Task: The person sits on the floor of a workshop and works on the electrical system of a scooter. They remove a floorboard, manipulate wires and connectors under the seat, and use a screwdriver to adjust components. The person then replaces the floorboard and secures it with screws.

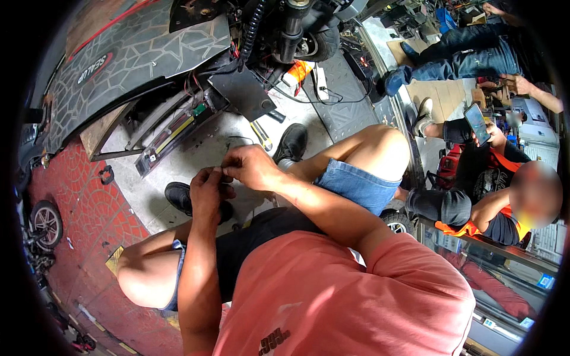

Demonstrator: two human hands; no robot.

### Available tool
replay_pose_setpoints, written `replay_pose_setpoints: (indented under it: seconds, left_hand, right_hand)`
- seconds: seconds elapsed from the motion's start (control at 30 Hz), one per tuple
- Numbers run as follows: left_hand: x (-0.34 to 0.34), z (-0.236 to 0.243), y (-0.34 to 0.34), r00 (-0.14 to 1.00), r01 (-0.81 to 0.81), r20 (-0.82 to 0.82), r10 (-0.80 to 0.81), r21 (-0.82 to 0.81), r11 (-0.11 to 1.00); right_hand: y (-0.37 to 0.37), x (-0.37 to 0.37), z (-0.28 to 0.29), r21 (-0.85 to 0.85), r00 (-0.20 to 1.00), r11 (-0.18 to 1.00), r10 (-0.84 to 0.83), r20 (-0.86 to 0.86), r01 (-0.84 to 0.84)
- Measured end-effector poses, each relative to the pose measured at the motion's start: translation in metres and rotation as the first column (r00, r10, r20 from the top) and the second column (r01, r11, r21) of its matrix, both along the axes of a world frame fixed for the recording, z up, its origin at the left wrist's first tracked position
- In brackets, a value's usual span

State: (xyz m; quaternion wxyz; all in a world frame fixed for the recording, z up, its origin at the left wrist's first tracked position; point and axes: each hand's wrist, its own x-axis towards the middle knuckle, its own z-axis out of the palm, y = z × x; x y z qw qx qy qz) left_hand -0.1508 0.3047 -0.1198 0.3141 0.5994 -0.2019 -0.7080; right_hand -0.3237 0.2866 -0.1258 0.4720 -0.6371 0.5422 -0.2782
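Note:
My left hand and my right hand meet in front of me, above the floor between my feet. The fingers of both are pinched together at the tips. Whatever they hold is too small or too hidden to make out. A thin dark wire-like curve shows just beyond my right hand. Ahead of my hands is an electric scooter with a grey patterned deck. Its opened lower part shows a long tray with wires and a small green board. Beside that is a dark flat plate.
A yellow-and-black tool lies on the floor near my right shoe. Beyond are an orange-and-white box, a white power strip and cables. At right, a seated person holds a phone; another wears jeans. Red tiles lie left.

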Motion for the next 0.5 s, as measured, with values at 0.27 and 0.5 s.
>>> replay_pose_setpoints:
  seconds: [0.27,0.5]
  left_hand:
    - [-0.010,-0.028,0.002,0.943,0.104,0.329,-0.043,-0.170,0.980]
    - [-0.007,-0.009,0.003,0.929,0.099,0.371,0.012,-0.278,0.955]
  right_hand:
    - [-0.032,0.004,-0.129,0.214,0.941,0.917,-0.332,-0.063,0.337]
    - [-0.108,-0.001,-0.229,-0.154,0.764,0.985,-0.160,-0.625,0.080]
